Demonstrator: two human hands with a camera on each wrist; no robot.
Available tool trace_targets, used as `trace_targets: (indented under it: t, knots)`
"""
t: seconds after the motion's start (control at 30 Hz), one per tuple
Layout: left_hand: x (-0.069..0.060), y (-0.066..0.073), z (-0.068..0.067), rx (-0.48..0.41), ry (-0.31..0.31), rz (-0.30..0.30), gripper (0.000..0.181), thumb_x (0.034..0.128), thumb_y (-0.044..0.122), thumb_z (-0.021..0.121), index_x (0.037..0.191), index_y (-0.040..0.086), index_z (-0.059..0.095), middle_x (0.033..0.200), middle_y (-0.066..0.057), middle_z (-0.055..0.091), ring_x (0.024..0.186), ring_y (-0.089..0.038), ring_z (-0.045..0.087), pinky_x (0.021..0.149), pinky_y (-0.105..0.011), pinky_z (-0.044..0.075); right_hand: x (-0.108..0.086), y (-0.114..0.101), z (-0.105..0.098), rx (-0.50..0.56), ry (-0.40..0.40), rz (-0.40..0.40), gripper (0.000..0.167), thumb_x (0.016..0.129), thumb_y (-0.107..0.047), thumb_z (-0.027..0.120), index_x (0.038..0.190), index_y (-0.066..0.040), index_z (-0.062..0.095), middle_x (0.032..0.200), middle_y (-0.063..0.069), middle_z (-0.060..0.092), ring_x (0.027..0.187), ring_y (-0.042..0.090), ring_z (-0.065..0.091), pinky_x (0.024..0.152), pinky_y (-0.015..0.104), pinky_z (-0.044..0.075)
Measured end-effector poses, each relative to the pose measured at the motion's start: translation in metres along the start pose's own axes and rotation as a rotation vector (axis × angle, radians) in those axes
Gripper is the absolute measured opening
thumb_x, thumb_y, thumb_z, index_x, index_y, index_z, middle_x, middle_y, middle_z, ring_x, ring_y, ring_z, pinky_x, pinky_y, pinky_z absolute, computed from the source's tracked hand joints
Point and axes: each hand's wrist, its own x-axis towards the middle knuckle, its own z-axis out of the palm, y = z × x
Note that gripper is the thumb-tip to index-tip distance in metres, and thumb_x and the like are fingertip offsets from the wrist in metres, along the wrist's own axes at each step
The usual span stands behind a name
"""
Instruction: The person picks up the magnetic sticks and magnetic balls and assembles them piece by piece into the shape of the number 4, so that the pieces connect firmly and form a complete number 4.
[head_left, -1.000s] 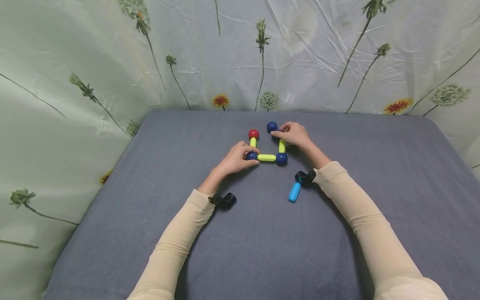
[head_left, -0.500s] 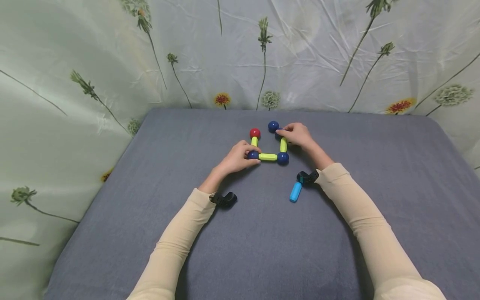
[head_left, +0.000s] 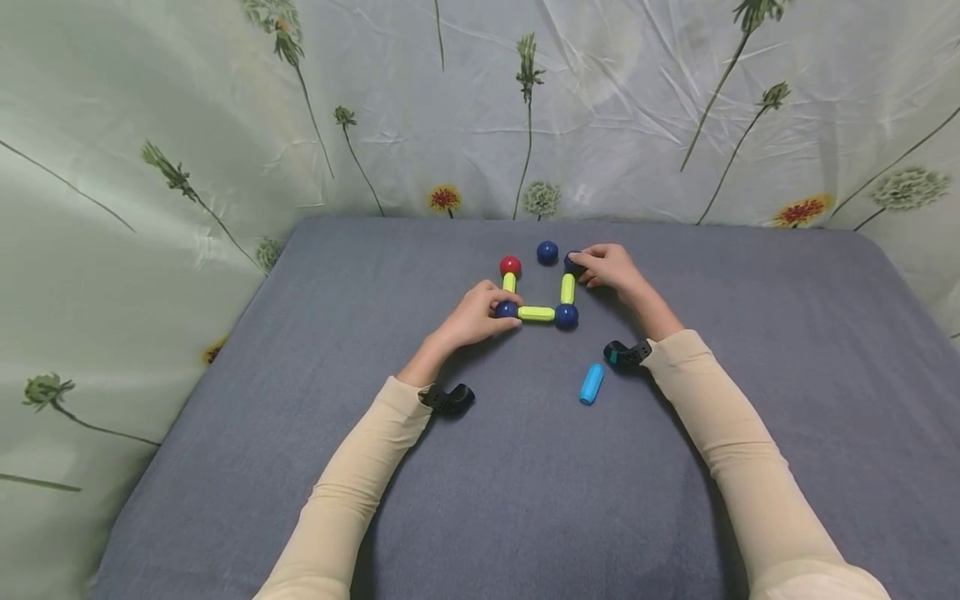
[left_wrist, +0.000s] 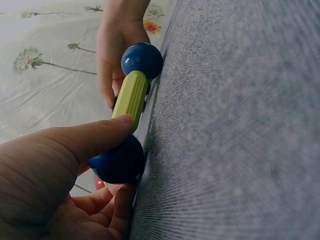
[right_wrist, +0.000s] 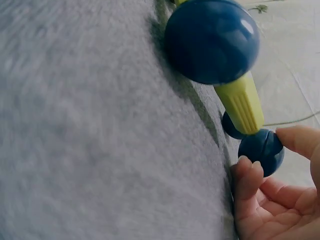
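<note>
In the head view my left hand [head_left: 474,315] holds a dark blue ball [head_left: 506,310] between thumb and fingers. A yellow-green rod [head_left: 536,314] joins it to another blue ball [head_left: 566,317]. From the held ball a second yellow-green rod [head_left: 510,283] runs back to a red ball [head_left: 510,266]. My right hand [head_left: 613,268] pinches a blue ball [right_wrist: 261,151] with thumb and fingers, at the far end of the right-hand yellow-green rod [head_left: 567,289]. Whether ball and rod touch is hard to tell. A separate blue ball [head_left: 547,252] lies just left of it.
Nearer the front, a light blue rod [head_left: 592,384] lies on the grey cloth surface [head_left: 480,500], close to the right wrist strap [head_left: 627,354]. Behind the table's back edge hangs a flower-printed curtain [head_left: 420,100].
My right hand has moved to the right with its blue ball, from beside the loose blue ball to the end of the right rod. My left hand has kept its place.
</note>
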Motion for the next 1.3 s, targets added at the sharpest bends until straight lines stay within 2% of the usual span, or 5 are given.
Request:
trace_targets:
  t: [0.13,0.27,0.77,1.03,1.3]
  knots:
    - [0.0004,-0.0001,0.0000,0.000,0.001,0.010,0.032,0.0846,0.022,0.069,0.114,0.011,0.066,0.107,-0.013,0.052,0.095,-0.021,0.046,0.079,-0.028,0.040,0.0002,0.0026,-0.0027,0.094,-0.015,-0.024,0.043,0.097,-0.027,0.048,0.130,0.002,0.048,0.090,-0.004,0.055,0.059,0.002,0.054,0.058,0.016,0.047]
    - [0.0002,0.0002,-0.0008,0.002,0.001,0.011,0.032,0.0846,0.023,0.069,0.114,0.011,0.066,0.108,-0.013,0.052,0.096,-0.021,0.047,0.080,-0.030,0.041,-0.0004,0.0049,-0.0043,0.132,-0.038,-0.041,0.040,0.097,-0.023,0.046,0.129,0.002,0.048,0.090,-0.004,0.055,0.061,0.003,0.056,0.060,0.016,0.048]
    - [0.0000,0.0008,-0.0011,-0.008,0.000,0.002,0.032,0.0851,0.022,0.069,0.115,0.012,0.065,0.107,-0.012,0.051,0.098,-0.022,0.048,0.085,-0.033,0.046,-0.0025,0.0004,-0.0038,-0.127,-0.048,-0.116,0.040,0.097,-0.024,0.048,0.127,0.001,0.055,0.096,0.008,0.060,0.065,0.006,0.054,0.063,0.021,0.046]
    - [-0.0007,0.0002,-0.0017,-0.033,-0.010,-0.010,0.032,0.0849,0.021,0.069,0.115,0.012,0.065,0.107,-0.014,0.050,0.100,-0.024,0.049,0.088,-0.035,0.047,-0.0006,0.0018,-0.0037,-0.175,-0.105,-0.138,0.042,0.100,-0.026,0.040,0.135,-0.002,0.046,0.118,0.019,0.054,0.069,0.006,0.052,0.065,0.021,0.045]
    - [-0.0025,0.0013,-0.0015,-0.032,0.000,0.006,0.031,0.0849,0.022,0.069,0.114,0.011,0.065,0.105,-0.013,0.050,0.097,-0.022,0.049,0.086,-0.034,0.047,0.0009,0.0047,-0.0031,-0.177,-0.110,-0.177,0.044,0.102,-0.025,0.036,0.134,0.002,0.047,0.101,0.015,0.058,0.065,0.005,0.051,0.061,0.021,0.043]
